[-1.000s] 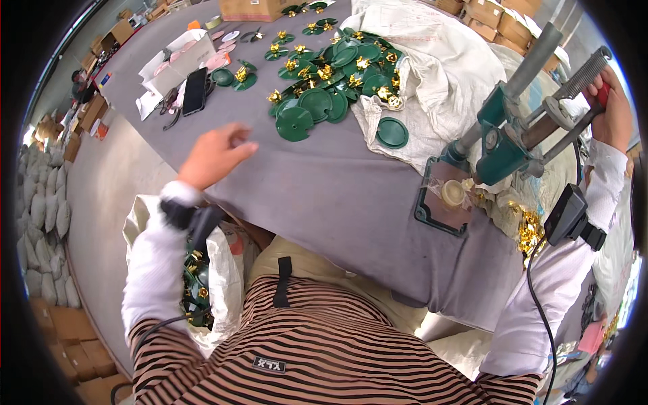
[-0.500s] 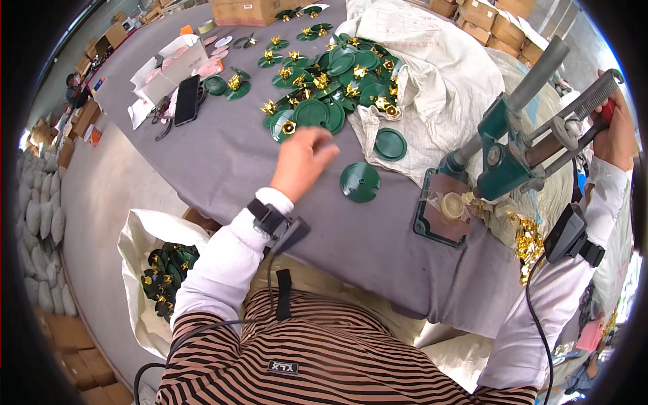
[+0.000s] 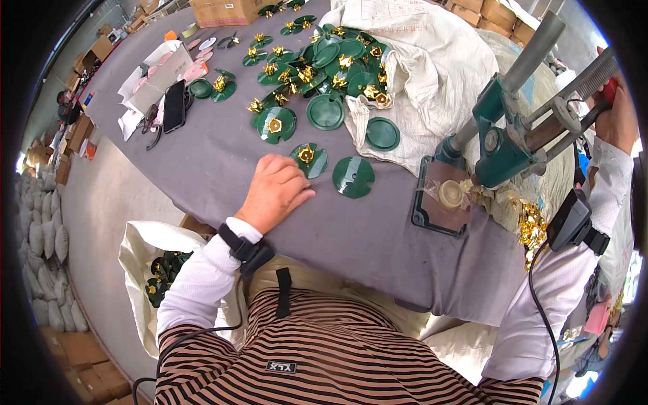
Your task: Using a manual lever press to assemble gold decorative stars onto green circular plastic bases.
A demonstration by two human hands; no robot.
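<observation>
My left hand (image 3: pixel 275 192) is closed, fingers curled, over the near-left edge of a green plastic disc with a gold flower-shaped piece (image 3: pixel 307 155) at its centre. The fingertips are partly hidden. Just right of it a plain notched green disc (image 3: pixel 353 177) lies flat on the cloth. At the far right my right hand (image 3: pixel 615 121) is wrapped round the red-knobbed lever (image 3: pixel 609 91) of a green hand press (image 3: pixel 503 158). On the press's base sits a round, pale cup-like fixture (image 3: pixel 451 194), with nothing green on it.
A heap of green discs with gold pieces (image 3: pixel 337 64) lies at the back, beside a white woven sack (image 3: pixel 439 74). Gold pieces (image 3: pixel 532 226) spill right of the press. A phone (image 3: pixel 174 106) and white box (image 3: pixel 156 74) lie left. Below, an open sack (image 3: pixel 145 297) holds green discs.
My left hand has come down and left from the heap's near edge, and a gold-centred disc now lies beside it on the cloth. My right hand stays on the lever; the view has shifted slightly.
</observation>
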